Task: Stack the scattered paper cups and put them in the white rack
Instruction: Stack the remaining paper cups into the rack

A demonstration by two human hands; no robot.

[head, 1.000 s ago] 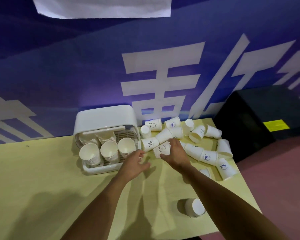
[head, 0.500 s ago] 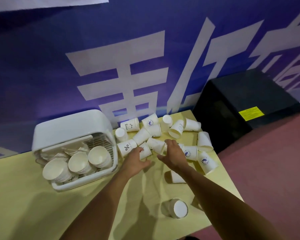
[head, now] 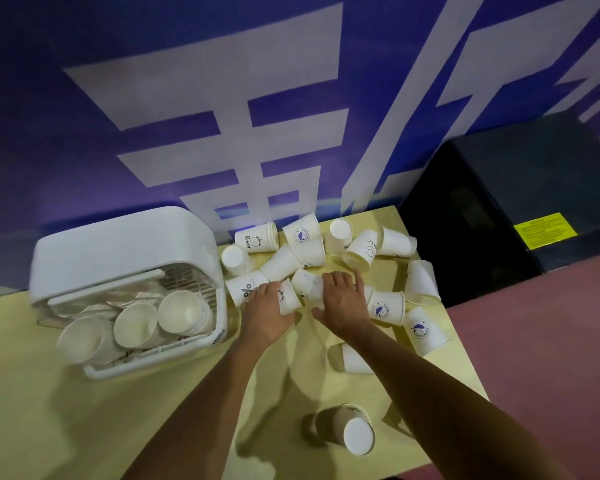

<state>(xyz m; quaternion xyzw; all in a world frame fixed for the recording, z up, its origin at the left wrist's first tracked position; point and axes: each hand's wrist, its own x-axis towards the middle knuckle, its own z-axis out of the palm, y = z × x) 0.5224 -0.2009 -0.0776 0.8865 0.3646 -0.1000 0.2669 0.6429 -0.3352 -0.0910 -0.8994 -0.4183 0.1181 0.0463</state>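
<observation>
White paper cups (head: pixel 326 258) lie tipped over in a pile near the far right corner of the yellow table (head: pixel 49 410). That is what the head camera shows, and it is the only view.

The left hand (head: pixel 265 315) lies on a fallen cup (head: pixel 289 299) with its fingers curled round it. The cup's open mouth points toward the near edge. The right hand (head: pixel 343 299) lies flat with fingers spread on the next cup (head: pixel 307 284), just beside the first. I cannot tell if that hand is gripping it yet.

The two cups lie side by side and nearly touch, right between the hands. So the next move looks like sliding one cup into the other.

The white rack (head: pixel 125 251) sits at the far edge, just left of the pile, with three stacks in it already. The left hand is nearer to it.

More cups lie loose, one near the near edge (head: pixel 347 429).
</observation>
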